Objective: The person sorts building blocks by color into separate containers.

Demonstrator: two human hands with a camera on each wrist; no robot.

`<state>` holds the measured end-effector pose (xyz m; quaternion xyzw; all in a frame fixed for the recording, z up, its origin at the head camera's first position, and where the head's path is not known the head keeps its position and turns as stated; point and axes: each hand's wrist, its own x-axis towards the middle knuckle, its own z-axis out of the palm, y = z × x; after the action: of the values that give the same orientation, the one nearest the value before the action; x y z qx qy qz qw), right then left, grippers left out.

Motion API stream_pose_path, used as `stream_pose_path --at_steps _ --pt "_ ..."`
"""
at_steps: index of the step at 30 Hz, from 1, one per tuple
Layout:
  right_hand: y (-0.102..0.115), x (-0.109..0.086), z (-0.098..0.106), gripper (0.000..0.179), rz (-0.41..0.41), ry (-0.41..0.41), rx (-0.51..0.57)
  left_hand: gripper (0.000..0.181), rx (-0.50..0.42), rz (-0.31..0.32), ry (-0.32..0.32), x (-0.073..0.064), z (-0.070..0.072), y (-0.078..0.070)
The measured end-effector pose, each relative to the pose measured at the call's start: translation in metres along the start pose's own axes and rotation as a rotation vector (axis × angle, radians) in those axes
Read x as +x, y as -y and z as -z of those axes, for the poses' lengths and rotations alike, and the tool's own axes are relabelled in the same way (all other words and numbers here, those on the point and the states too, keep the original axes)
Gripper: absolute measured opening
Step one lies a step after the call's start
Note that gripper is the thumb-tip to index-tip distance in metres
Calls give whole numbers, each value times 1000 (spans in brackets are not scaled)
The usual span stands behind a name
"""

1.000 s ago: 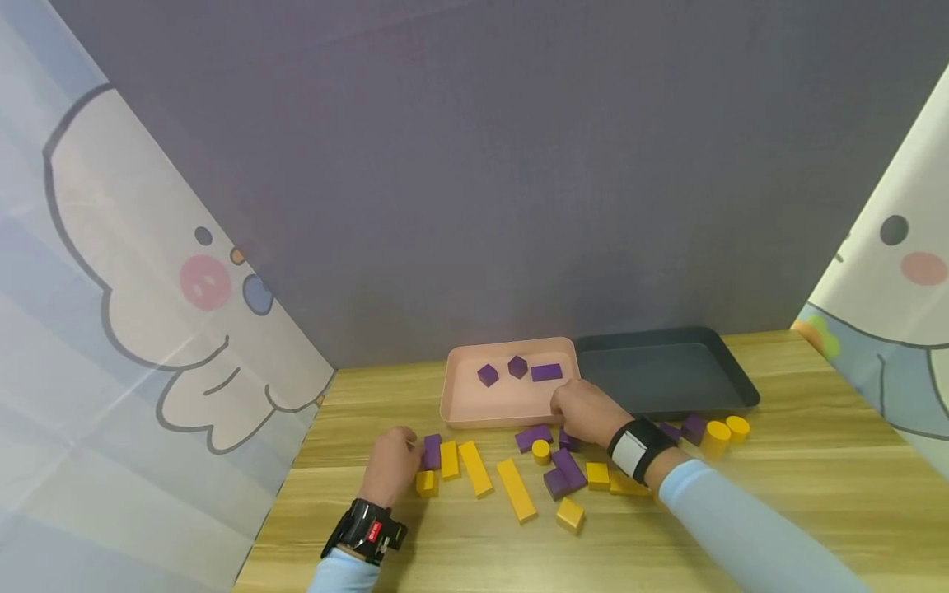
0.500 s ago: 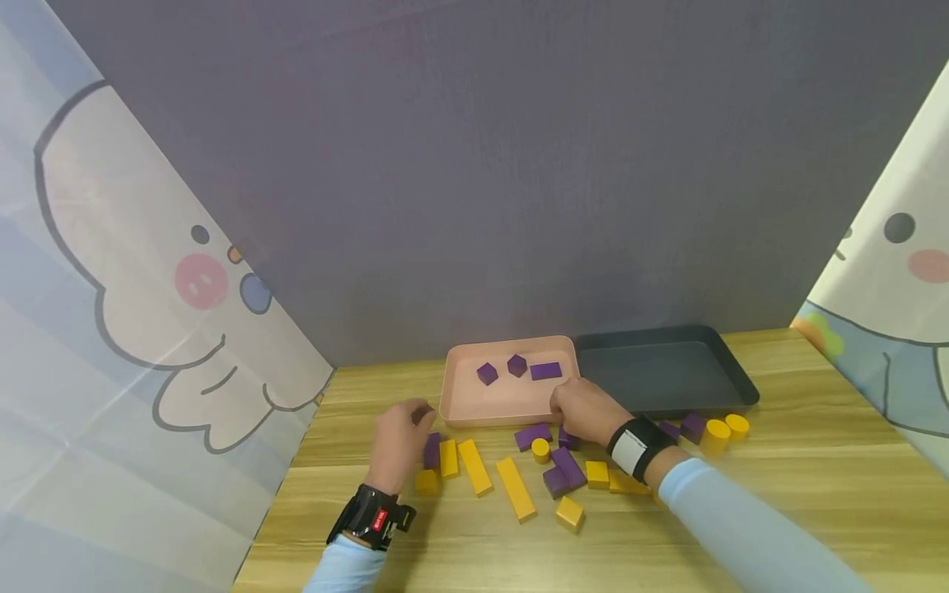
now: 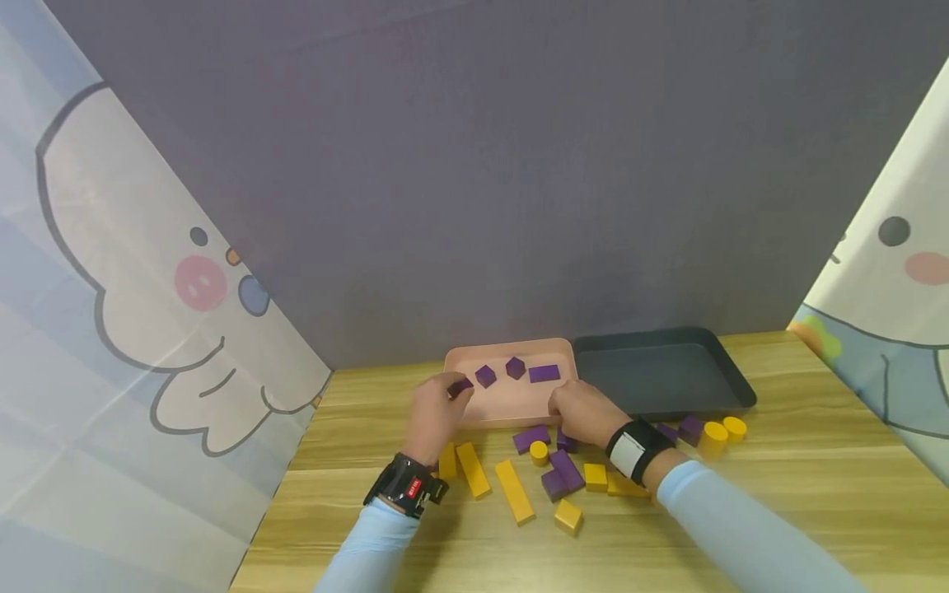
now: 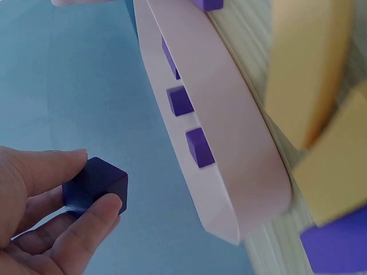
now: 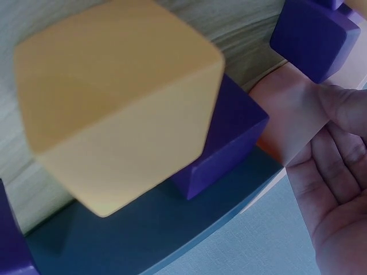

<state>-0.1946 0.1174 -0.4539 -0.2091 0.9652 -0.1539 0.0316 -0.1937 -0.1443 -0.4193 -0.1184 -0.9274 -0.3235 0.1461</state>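
Note:
My left hand (image 3: 432,418) pinches a dark purple cube-like block (image 4: 103,177) between thumb and fingertips, held over the left end of the pink tray (image 3: 493,409). Three other purple blocks lie in that tray: two small ones (image 3: 485,376) and a flat rectangular one (image 3: 544,374). At the tray's near right corner, my right hand (image 3: 586,412) grips the rim, its thumb against the outer wall and its fingers curled over the edge in the right wrist view. A purple block (image 5: 315,40) sits just beside that thumb.
Adjoining the pink tray on the right is a dark grey tray (image 3: 652,375). In front lie loose yellow blocks (image 3: 515,492), purple blocks (image 3: 565,473) and a small yellow cylinder (image 3: 539,453). Taller yellow cylinders (image 3: 713,438) stand at the right.
My left hand has lifted from the loose blocks at the left and moved right and forward to the pink tray, carrying the purple block. The right hand has stayed in place.

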Motion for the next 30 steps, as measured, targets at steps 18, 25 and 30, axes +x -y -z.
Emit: stream_pose_path --at_steps 18,25,30 --pt "-1 1 -2 31 -9 -2 10 9 107 -113 54 35 -51 -5" --pt "-2 0 -2 28 -13 6 11 15 110 -104 157 43 -69 -5" --pt "-2 0 -2 26 -6 1 10 19 135 -94 217 49 -80 -5"
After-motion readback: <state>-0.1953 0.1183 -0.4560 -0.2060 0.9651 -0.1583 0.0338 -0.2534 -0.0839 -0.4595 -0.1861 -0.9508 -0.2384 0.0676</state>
